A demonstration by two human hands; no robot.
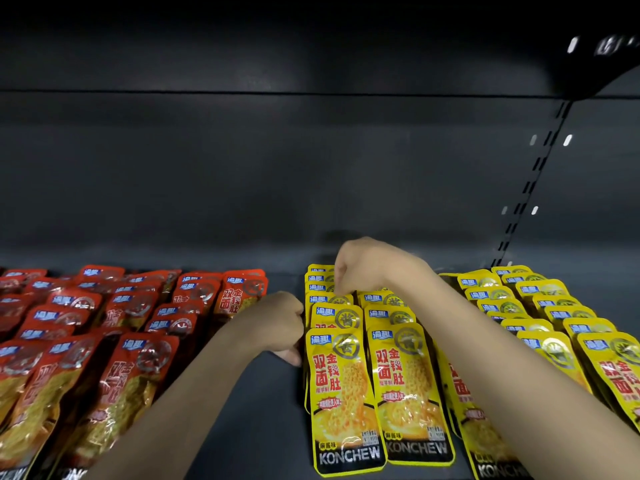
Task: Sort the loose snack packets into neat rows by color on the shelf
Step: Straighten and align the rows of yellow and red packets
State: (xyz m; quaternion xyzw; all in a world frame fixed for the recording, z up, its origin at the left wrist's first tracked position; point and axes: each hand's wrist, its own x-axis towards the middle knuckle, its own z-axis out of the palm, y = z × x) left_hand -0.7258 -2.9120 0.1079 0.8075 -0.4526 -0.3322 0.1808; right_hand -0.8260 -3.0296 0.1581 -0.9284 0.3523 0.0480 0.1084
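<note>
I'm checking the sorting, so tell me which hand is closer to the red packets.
Left. The left hand sits in the bare gap just right of the red packets, against the yellow packets' left edge. The right hand is farther right, over the back of the yellow rows.

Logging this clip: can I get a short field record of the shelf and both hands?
setting: dark shelf
left side: red packets, rows partly uneven
right side: yellow packets, overlapping rows
left hand: fingers curled, against the left edge of the yellow rows
right hand: fingers down on the rear yellow packets
gap: bare strip of shelf between the colours
</note>
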